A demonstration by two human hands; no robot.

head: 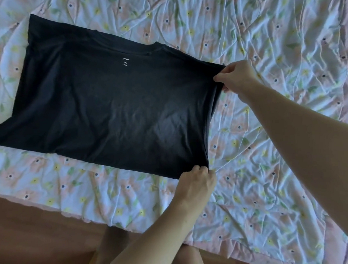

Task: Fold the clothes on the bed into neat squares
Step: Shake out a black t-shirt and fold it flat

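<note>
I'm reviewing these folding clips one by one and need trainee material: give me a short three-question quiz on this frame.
1. True or false: the black T-shirt lies on a plain white sheet.
2. Which hand grips the shirt's far right corner? A) left hand B) right hand C) neither
3. Fill in: the left hand pinches the shirt's near right ____.

Key
1. False; the bedsheet is floral.
2. B; the right hand grips it.
3. corner
</note>
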